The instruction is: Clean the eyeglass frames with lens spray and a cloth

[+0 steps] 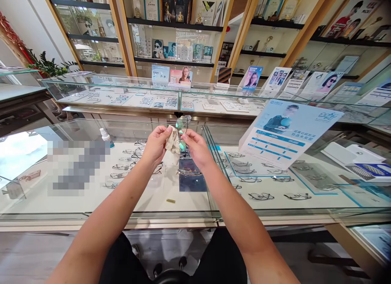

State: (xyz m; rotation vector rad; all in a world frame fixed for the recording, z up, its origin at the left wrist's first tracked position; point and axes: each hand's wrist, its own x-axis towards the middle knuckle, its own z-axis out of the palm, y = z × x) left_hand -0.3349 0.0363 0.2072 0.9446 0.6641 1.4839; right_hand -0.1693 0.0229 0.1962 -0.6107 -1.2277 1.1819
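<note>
Above the middle of the glass display counter (91,215), both hands meet. The left hand (156,144) pinches a crumpled beige cloth (171,140) between thumb and fingers and presses it against a pair of glasses (182,131). The right hand (196,148) grips the glasses by the frame, fingers closed tight on it, with the lenses raised above the counter's top and showing a green sheen.

Inside the counter, under its glass top, rows of spectacle frames (259,195) lie on a white lining, to the left and right of the hands. A dark blue pad (192,182) lies in the counter straight below the hands. A small brass-coloured piece (170,201) sits near the counter's front edge; whether it lies on the glass or under it cannot be told.

On the counter's far left edge stands a white spray bottle (106,136). On its right half a tilted blue-and-white leaflet board (285,133) leans.
</note>
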